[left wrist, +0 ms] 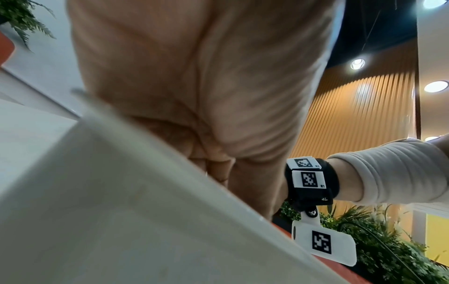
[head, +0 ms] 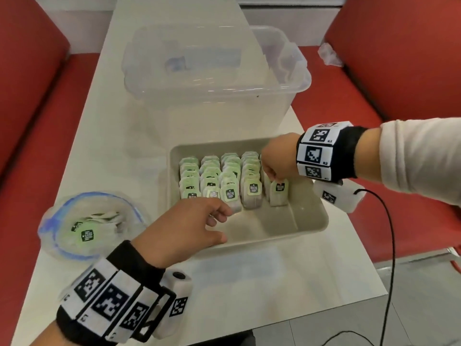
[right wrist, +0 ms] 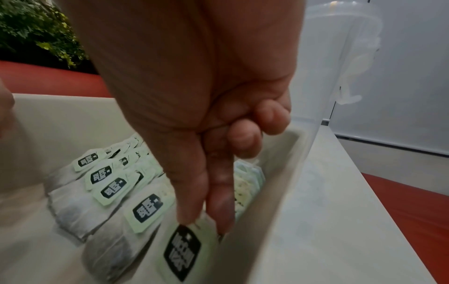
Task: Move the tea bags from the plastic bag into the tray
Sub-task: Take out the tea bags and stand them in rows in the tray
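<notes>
A beige tray [head: 321, 216] on the white table holds several rows of green-tagged tea bags [head: 212, 176] standing on edge. My right hand [head: 273, 179] reaches in from the right and pinches the top of a tea bag [head: 279, 193] at the front of the rightmost row. In the right wrist view, thumb and forefinger of that hand [right wrist: 206, 224] meet just above its dark-printed tag [right wrist: 182, 251]. My left hand [head: 222, 223] hovers over the tray's front left corner, fingers relaxed and holding nothing. A blue-zip plastic bag [head: 87, 228] with more tea bags lies left of the tray.
A clear lidded storage box [head: 212, 71] stands behind the tray. Red benches [head: 399, 96] flank the table, and crumpled plastic [head: 329, 54] lies on the right one. A black cable [head: 389, 233] hangs from my right wrist. Bare table [head: 249, 290] lies in front of the tray.
</notes>
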